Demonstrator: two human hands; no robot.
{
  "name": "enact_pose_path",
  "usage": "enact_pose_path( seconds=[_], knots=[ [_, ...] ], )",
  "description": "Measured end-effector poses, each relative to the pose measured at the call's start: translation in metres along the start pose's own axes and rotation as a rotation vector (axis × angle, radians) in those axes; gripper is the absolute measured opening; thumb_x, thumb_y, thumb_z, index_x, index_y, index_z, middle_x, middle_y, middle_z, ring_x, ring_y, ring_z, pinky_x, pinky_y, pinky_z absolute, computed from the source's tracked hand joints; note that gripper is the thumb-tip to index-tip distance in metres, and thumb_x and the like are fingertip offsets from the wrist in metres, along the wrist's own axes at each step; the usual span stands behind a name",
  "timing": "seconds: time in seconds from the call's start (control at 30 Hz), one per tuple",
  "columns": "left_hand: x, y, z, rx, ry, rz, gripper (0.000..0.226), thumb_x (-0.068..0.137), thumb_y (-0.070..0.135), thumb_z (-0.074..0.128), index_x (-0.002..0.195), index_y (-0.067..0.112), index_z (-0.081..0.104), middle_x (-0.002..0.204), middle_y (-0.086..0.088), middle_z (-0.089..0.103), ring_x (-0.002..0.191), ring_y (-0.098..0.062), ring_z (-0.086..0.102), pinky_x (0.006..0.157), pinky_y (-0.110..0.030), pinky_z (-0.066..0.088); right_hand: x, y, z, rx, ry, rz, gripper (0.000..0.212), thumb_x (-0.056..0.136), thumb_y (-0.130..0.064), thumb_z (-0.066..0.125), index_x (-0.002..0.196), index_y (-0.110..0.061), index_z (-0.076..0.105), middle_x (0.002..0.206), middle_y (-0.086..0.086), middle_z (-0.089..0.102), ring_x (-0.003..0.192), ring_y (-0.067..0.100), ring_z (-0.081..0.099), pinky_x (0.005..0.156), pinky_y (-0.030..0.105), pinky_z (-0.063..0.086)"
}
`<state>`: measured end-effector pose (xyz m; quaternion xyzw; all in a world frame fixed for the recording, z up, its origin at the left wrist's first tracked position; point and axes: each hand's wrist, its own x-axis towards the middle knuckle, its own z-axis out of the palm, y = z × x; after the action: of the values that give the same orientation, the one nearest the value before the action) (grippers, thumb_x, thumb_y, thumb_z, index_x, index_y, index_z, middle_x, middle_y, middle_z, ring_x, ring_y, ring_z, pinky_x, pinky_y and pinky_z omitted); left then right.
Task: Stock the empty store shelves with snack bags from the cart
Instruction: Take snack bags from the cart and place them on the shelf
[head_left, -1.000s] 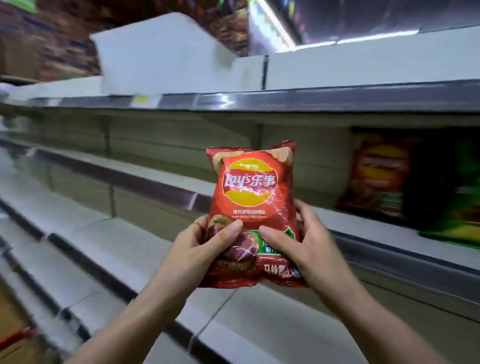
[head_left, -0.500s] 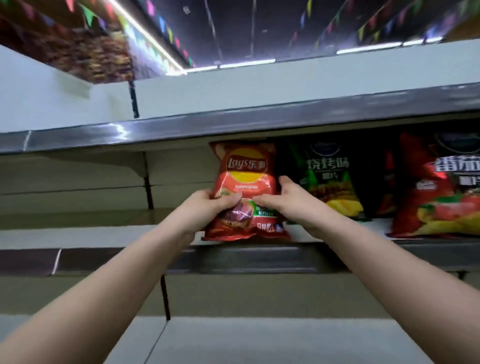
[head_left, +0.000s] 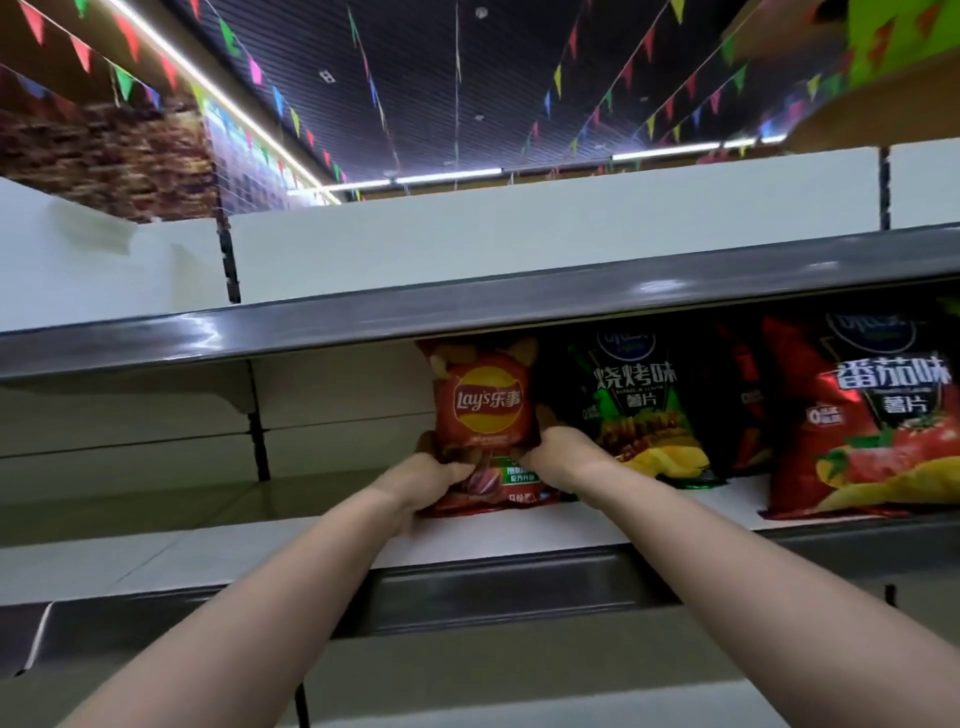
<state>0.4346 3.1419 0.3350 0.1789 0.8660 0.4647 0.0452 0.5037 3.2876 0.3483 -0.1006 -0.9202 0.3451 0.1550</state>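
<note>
Pinching the chip bag (head_left: 483, 410) low, the left hand (head_left: 434, 475) and right hand (head_left: 558, 454) hold it upright. Probably its front must face shoppers.

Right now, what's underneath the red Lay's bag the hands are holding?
The white shelf lies under the Lay's bag, whose bottom edge seems to touch it. The left hand and right hand grip its lower corners, hiding the spots right beneath them.

A red Lay's bag (head_left: 485, 410), a green chip bag (head_left: 636, 410) and a red tomato bag (head_left: 878, 431) are stood upright on the white shelf (head_left: 208, 551).
</note>
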Motion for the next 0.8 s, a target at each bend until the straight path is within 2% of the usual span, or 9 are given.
enact_pose_path(
  seconds=[0.13, 0.2, 0.27, 0.33, 0.37, 0.43, 0.5, 0.6, 0.8],
  knots=[
    [-0.018, 0.006, 0.000, -0.024, 0.082, 0.010, 0.079, 0.085, 0.042, 0.064, 0.147, 0.015, 0.024, 0.138, -0.009, 0.049, 0.119, -0.024, 0.052, 0.100, -0.032, 0.042, -0.007, -0.008, 0.000, -0.100, 0.072, -0.010, 0.041, 0.096, -0.020, 0.047, 0.133, -0.004, 0.040, 0.123, 0.016, 0.055, 0.106, 0.030, 0.057, 0.081, 0.031, 0.047],
    [-0.035, 0.004, -0.001, -0.116, 0.164, 0.039, 0.089, 0.079, 0.043, 0.070, 0.148, 0.015, 0.020, 0.139, -0.013, 0.048, 0.123, -0.026, 0.050, 0.102, -0.034, 0.042, -0.019, -0.015, 0.002, -0.153, 0.229, -0.069, 0.044, 0.095, -0.019, 0.049, 0.133, 0.000, 0.038, 0.126, 0.019, 0.050, 0.112, 0.033, 0.053, 0.087, 0.033, 0.044],
    [-0.058, -0.003, -0.001, -0.115, 0.313, 0.081, 0.082, 0.078, 0.040, 0.072, 0.143, 0.016, 0.027, 0.136, -0.011, 0.048, 0.123, -0.024, 0.049, 0.105, -0.036, 0.040, -0.036, -0.021, 0.013, -0.073, 0.400, -0.276, 0.047, 0.092, -0.017, 0.052, 0.132, 0.000, 0.036, 0.129, 0.021, 0.042, 0.118, 0.034, 0.045, 0.096, 0.034, 0.037],
    [-0.083, -0.016, 0.000, -0.068, 0.514, 0.169, 0.063, 0.082, 0.031, 0.069, 0.134, 0.017, 0.038, 0.132, -0.004, 0.046, 0.121, -0.016, 0.046, 0.102, -0.028, 0.037, -0.055, -0.027, 0.033, 0.138, 0.467, -0.557, 0.043, 0.088, -0.011, 0.056, 0.127, 0.001, 0.043, 0.126, 0.018, 0.043, 0.117, 0.026, 0.043, 0.097, 0.020, 0.030],
    [-0.097, -0.025, -0.001, -0.047, 0.610, 0.233, 0.054, 0.083, 0.025, 0.068, 0.130, 0.017, 0.041, 0.128, -0.001, 0.045, 0.118, -0.012, 0.045, 0.100, -0.024, 0.036, -0.062, -0.031, 0.045, 0.238, 0.438, -0.668, 0.040, 0.086, -0.008, 0.057, 0.124, 0.001, 0.046, 0.123, 0.015, 0.045, 0.115, 0.020, 0.042, 0.095, 0.014, 0.029],
    [-0.127, -0.046, -0.007, -0.007, 0.760, 0.321, 0.043, 0.085, 0.015, 0.065, 0.123, 0.018, 0.044, 0.121, 0.003, 0.043, 0.114, -0.007, 0.043, 0.098, -0.016, 0.034, -0.076, -0.041, 0.077, 0.375, 0.322, -0.813, 0.037, 0.083, -0.008, 0.055, 0.118, 0.001, 0.051, 0.119, 0.008, 0.046, 0.112, 0.008, 0.040, 0.094, 0.016, 0.035],
    [-0.155, -0.071, -0.018, 0.045, 0.867, 0.306, 0.039, 0.084, 0.011, 0.065, 0.116, 0.021, 0.045, 0.117, 0.001, 0.046, 0.109, -0.006, 0.045, 0.091, -0.005, 0.032, -0.088, -0.054, 0.110, 0.472, 0.208, -0.898, 0.036, 0.082, -0.008, 0.053, 0.117, 0.001, 0.052, 0.117, 0.004, 0.046, 0.111, 0.002, 0.040, 0.095, 0.014, 0.036],
    [-0.203, -0.113, -0.035, 0.127, 0.981, 0.180, 0.037, 0.081, 0.015, 0.065, 0.109, 0.023, 0.043, 0.113, 0.001, 0.048, 0.104, -0.008, 0.047, 0.087, -0.004, 0.032, -0.114, -0.077, 0.159, 0.606, 0.022, -0.939, 0.038, 0.083, -0.008, 0.054, 0.120, 0.000, 0.050, 0.117, 0.002, 0.048, 0.109, -0.002, 0.039, 0.096, 0.002, 0.027],
    [-0.307, -0.176, -0.063, 0.188, 1.112, -0.160, 0.040, 0.085, 0.010, 0.063, 0.119, 0.018, 0.045, 0.115, 0.002, 0.046, 0.104, -0.008, 0.046, 0.084, -0.007, 0.034, -0.178, -0.126, 0.241, 0.757, -0.317, -0.951, 0.044, 0.082, -0.014, 0.051, 0.124, -0.003, 0.046, 0.120, 0.004, 0.051, 0.114, 0.012, 0.048, 0.097, 0.009, 0.033]
  ],
)
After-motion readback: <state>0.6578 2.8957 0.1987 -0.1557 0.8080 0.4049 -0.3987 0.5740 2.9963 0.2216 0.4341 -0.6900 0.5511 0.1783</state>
